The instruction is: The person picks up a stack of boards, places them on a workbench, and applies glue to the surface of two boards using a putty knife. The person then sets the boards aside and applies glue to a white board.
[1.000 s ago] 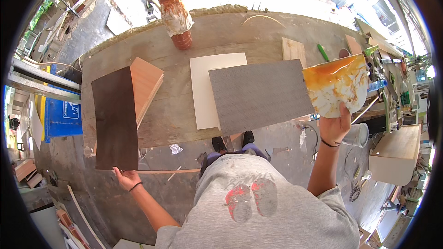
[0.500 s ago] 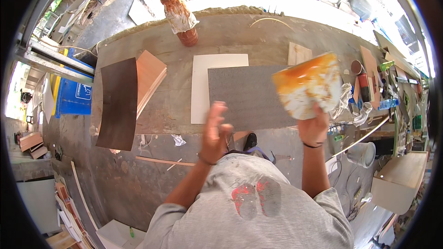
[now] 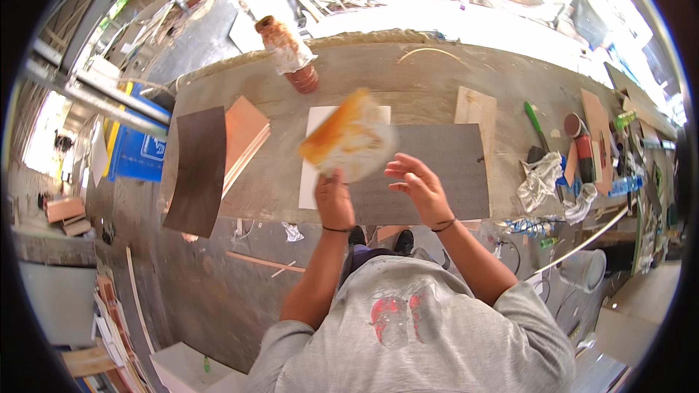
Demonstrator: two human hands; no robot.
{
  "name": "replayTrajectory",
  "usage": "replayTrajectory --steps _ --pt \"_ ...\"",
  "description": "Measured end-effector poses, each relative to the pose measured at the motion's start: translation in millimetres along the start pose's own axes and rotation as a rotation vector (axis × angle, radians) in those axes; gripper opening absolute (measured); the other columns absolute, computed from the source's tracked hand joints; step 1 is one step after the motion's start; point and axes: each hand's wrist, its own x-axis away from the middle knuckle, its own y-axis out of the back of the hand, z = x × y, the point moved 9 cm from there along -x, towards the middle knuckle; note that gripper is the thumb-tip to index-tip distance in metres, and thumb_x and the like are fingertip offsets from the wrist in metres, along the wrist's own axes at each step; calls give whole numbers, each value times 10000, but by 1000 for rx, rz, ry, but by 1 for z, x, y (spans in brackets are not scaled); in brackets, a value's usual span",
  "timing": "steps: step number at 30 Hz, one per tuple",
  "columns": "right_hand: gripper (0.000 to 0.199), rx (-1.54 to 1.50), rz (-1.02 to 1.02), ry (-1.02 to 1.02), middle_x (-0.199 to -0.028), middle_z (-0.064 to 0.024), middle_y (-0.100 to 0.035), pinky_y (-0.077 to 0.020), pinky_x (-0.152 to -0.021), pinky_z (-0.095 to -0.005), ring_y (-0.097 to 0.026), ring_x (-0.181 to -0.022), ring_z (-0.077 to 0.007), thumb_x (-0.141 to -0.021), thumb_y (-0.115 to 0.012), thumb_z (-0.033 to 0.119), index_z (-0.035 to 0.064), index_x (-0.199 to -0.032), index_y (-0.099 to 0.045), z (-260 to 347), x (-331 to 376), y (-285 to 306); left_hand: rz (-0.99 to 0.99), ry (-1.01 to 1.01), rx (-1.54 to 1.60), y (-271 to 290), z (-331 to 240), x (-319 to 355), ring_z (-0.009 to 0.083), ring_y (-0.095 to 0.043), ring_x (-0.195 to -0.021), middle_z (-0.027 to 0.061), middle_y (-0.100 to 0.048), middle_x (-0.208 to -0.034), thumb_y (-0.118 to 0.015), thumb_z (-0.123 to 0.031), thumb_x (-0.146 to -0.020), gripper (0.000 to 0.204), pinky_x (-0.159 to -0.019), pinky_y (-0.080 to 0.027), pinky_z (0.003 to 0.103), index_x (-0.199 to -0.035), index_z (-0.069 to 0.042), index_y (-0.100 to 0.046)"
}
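Observation:
My left hand (image 3: pixel 335 202) grips the lower edge of a flat, roughly rounded piece (image 3: pixel 349 138) smeared with white and orange, slightly blurred by motion. It is raised over a white panel (image 3: pixel 309 182) and a dark grey sheet (image 3: pixel 444 167), which overlaps that panel on the workbench. My right hand (image 3: pixel 421 188) is empty, its fingers apart, above the grey sheet and just right of the smeared piece. Beyond the panel stands a reddish-brown bottle-like container (image 3: pixel 304 78), its upper part coated in white and rusty drips.
A curved dark brown sheet (image 3: pixel 196 171) and a stack of wood-coloured boards (image 3: pixel 245 131) lie at the left. To the right are a pale board (image 3: pixel 475 108), a green-handled tool (image 3: pixel 534 118), crumpled cloth (image 3: pixel 540 180) and a brown-and-red cylinder (image 3: pixel 580 149). A blue bin (image 3: pixel 138 151) stands beyond the bench's left end.
The smeared piece has passed from my right hand to my left and moved leftward, from the grey sheet's right end to over the white panel. My right hand has moved left and opened.

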Motion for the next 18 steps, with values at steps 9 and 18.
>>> replayTrajectory --steps 9,18 --pt "516 1797 275 272 -1475 -129 -355 -185 -1128 -515 -288 -1387 -276 -934 -460 380 113 -1376 -450 -82 -13 3 -135 -150 -491 53 58 -20 139 -605 -948 101 -652 -1050 -519 -170 -979 268 -850 -479 276 -1103 56 -593" --pt "552 2358 -480 -210 -1523 -144 -267 -66 -1129 -592 -157 -1440 -303 -962 -383 378 74 -1422 -370 100 -50 212 -124 -146 -389 71 70 -24 157 -606 -981 106 -632 -1096 -511 -154 -980 279 -875 -482 287 -1137 70 -564"
